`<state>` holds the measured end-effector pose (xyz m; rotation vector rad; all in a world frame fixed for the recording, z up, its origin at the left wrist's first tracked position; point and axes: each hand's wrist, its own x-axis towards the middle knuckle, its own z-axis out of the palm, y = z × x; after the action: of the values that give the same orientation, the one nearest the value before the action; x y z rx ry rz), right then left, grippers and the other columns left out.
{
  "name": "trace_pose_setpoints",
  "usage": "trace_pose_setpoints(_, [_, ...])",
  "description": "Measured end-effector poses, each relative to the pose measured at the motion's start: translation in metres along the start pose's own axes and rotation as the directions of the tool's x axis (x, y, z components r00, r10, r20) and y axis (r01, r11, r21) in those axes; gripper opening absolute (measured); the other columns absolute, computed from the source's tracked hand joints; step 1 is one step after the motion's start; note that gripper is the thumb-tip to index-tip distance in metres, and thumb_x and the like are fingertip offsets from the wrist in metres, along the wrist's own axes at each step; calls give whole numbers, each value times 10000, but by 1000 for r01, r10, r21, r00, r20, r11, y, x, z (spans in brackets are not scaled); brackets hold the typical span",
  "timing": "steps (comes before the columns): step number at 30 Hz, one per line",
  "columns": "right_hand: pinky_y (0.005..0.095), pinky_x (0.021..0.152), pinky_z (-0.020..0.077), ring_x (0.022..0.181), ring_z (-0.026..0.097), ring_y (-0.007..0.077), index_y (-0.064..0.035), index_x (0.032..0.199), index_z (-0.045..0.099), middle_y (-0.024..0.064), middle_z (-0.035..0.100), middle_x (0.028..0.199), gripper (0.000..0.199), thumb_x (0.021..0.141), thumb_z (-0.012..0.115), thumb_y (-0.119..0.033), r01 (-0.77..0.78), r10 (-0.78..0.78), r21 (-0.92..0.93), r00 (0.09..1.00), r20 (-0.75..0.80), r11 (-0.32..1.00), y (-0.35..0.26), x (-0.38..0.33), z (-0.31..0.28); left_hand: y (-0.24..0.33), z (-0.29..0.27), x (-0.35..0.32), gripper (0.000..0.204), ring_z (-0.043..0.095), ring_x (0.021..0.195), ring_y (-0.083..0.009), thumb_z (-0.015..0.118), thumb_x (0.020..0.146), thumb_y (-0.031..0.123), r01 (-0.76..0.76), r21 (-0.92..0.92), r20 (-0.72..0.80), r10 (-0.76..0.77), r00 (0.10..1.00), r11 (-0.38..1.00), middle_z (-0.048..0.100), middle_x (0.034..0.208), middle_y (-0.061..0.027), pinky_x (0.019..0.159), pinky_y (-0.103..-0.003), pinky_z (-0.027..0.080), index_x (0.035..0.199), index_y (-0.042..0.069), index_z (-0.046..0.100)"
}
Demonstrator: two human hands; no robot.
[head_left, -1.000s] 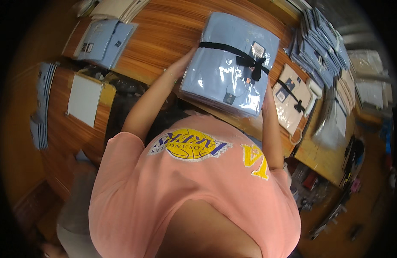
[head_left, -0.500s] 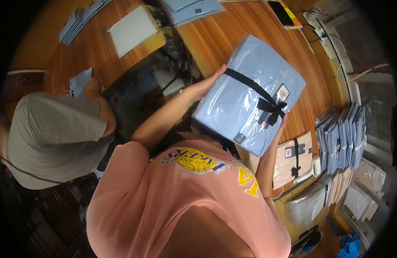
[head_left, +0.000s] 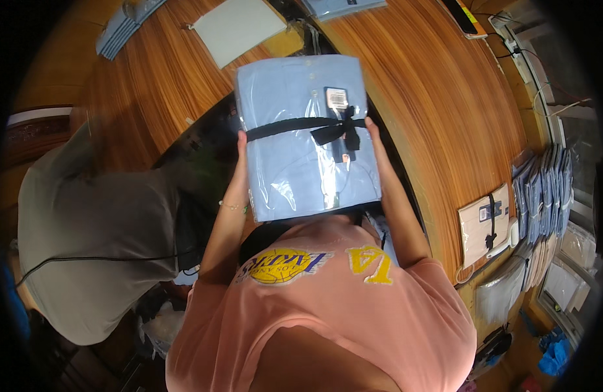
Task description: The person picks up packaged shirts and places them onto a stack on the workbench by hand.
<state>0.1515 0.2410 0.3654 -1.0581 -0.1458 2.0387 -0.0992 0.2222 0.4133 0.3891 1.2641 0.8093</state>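
Observation:
Between my two hands is a folded light-blue shirt [head_left: 285, 173] in a shiny clear bag, held up in front of my chest with its face toward me. A black ribbon [head_left: 282, 126] runs across its middle and ends in a bow near the right edge, beside a tag [head_left: 337, 98] with a white label. My left hand [head_left: 241, 171] grips the left side of the bag. At the opposite side my right hand [head_left: 376, 145] grips the edge by the bow. The fingers of both hands are mostly hidden behind the bag.
A wood-grain table [head_left: 432, 98] curves around ahead and right. A beige bagged shirt [head_left: 474, 228] lies on it beside upright stacked blue packages [head_left: 543, 189]. A white board [head_left: 239, 32] lies at far left. A person in a grey shirt [head_left: 99, 242] bends over close on my left.
I have turned left, and the bagged shirt has swung from a tilt to nearly straight, over the gap between the tables. The person in grey has leaned nearer.

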Motion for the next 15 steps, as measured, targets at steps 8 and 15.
trace_pose_setpoints(8, [307,787,475,910,581,196,-51,1145,522,102,599,1023,558,870,398,-520,-191,191,-13,981,36,982,51,19,-24,2,2,-31,907,481,1134,-250,350,757,750,157,104,-163,-139,977,982,467,1259,-152,932,-349,406,1306,28,383])
trace_pose_setpoints(15, [322,876,444,1005,548,207,-72,1245,454,123,559,1109,565,885,378,-500,-21,22,-63,1000,13,998,78,80,-80,-60,-52,78,873,479,1140,-237,349,767,732,228,18,-12,-228,974,973,460,1280,-128,947,-359,394,1321,59,382])
